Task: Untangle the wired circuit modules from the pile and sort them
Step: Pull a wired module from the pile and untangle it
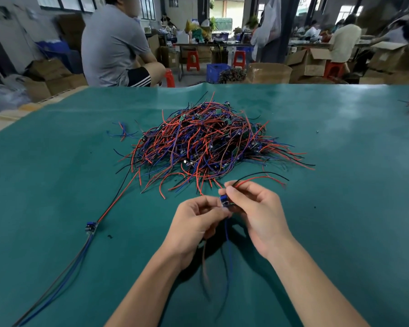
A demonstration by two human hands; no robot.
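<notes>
Both hands pinch one module (224,202) above the desk's near-centre: left hand (194,223) and right hand (257,215) fingers curled on it. Its wires run away toward the pile (206,142) and down toward the near edge.

Two bare forearms come up from the bottom edge toward the wire pile (206,142), each ending in a bare hand: left hand (195,218), right hand (257,208) (no sleeves, gloves, rings or watch show). Fingernails are short and plain.
</notes>
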